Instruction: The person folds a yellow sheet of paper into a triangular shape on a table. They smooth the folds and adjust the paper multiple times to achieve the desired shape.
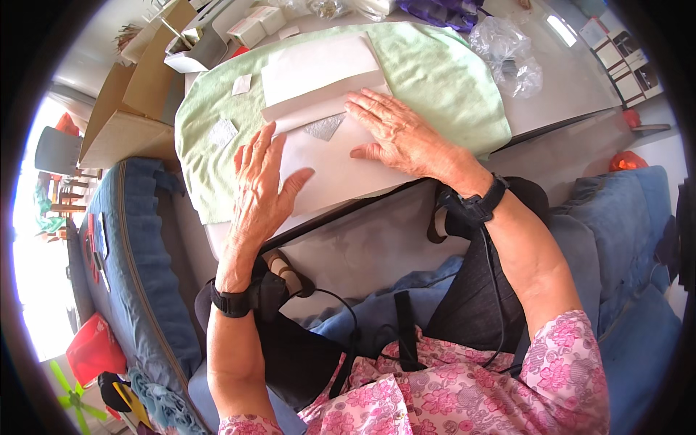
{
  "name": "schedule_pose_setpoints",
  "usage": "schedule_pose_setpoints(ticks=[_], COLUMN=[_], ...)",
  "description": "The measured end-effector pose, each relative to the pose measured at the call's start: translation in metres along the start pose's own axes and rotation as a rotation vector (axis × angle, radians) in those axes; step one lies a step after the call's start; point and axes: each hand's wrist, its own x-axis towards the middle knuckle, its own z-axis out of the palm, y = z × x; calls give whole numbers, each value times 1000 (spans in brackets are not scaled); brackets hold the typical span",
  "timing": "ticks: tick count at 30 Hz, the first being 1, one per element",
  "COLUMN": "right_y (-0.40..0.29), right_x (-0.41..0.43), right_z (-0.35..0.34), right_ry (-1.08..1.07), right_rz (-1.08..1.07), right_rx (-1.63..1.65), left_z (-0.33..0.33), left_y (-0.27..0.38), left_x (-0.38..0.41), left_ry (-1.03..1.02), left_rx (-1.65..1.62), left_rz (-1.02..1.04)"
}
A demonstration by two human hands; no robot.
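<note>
A large white sheet of paper lies on a light green towel on the table before me. Its far part forms a raised white fold or flap. Just below the fold's edge sits a silvery foil piece, partly covered. My left hand is over the paper's left edge, thumb spread from the fingers, holding nothing. Palm down, my right hand rests on the right side, fingertips by the fold's corner. Another foil piece and a small white paper square lie on the towel at left.
An open cardboard box stands left of the table, near a grey-white holder. Small cartons are at the back. A clear plastic bag lies right of the towel, beside a purple bag. Blue sofa cushions flank me.
</note>
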Motion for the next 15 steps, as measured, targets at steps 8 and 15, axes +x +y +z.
schedule_pose_setpoints(ticks=[8,15], right_y=[-2,-3], right_x=[-1,-3], right_z=[-5,-7], right_ry=[-20,-62], right_rz=[-4,4], right_rx=[21,40], left_z=[-18,-19], left_y=[21,23], left_x=[-12,-18], left_ry=[-140,-143], left_rx=[-119,-113], left_rz=[176,196])
